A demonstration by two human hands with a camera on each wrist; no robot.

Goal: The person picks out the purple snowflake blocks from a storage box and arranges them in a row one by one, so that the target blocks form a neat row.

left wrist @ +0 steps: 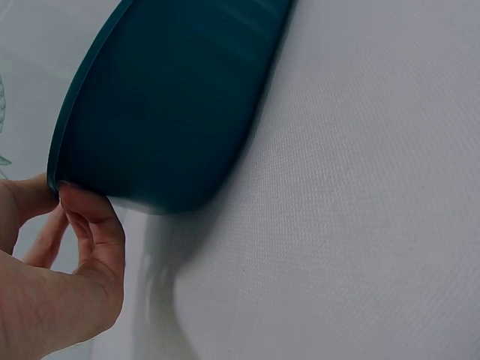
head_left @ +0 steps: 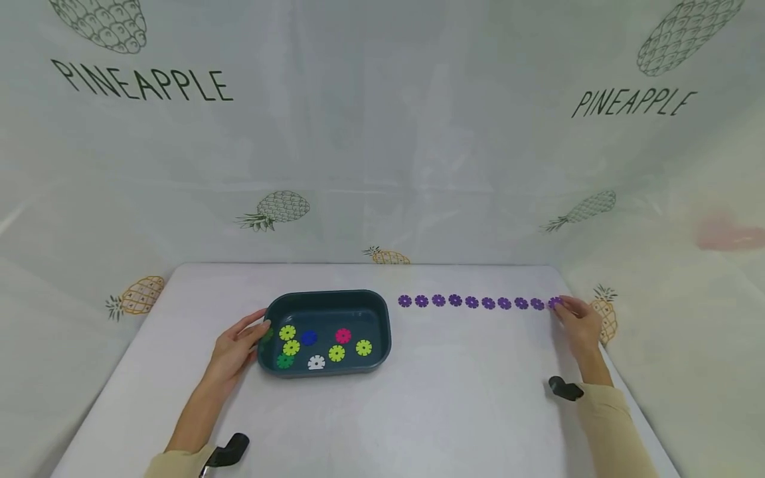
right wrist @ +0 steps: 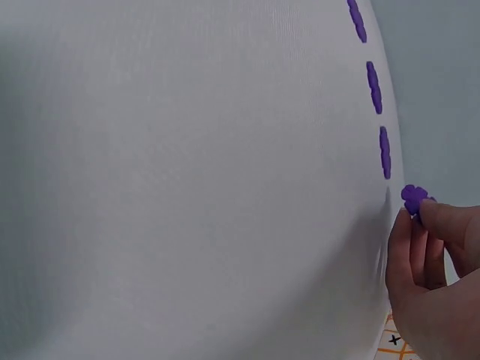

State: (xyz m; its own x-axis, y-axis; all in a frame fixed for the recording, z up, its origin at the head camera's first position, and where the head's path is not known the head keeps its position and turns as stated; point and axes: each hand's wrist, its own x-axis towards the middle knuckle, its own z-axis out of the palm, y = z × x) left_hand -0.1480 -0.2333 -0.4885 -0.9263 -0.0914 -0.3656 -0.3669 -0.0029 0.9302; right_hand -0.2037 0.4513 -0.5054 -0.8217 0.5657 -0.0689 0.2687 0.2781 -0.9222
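My left hand (head_left: 232,350) grips the left rim of a dark teal plastic tray (head_left: 325,307), thumb and fingers on its edge. In the left wrist view the tray's outer wall (left wrist: 165,105) fills the top, with a shadow under its near corner. Inside lie several flower-shaped plastic discs: yellow (head_left: 337,353), green (head_left: 285,360), blue (head_left: 309,338), pink (head_left: 343,336) and white (head_left: 316,362). At the far right, my right hand (head_left: 581,326) pinches a purple flower disc (right wrist: 412,196) between thumb and fingers. It is at the right end of a row of purple discs (head_left: 472,302).
The row runs left to right along the back of the white table (head_left: 454,392), to the right of the tray. Behind the table hangs a pale curtain (head_left: 382,133) printed with pineapples. My right hand is near the table's right edge.
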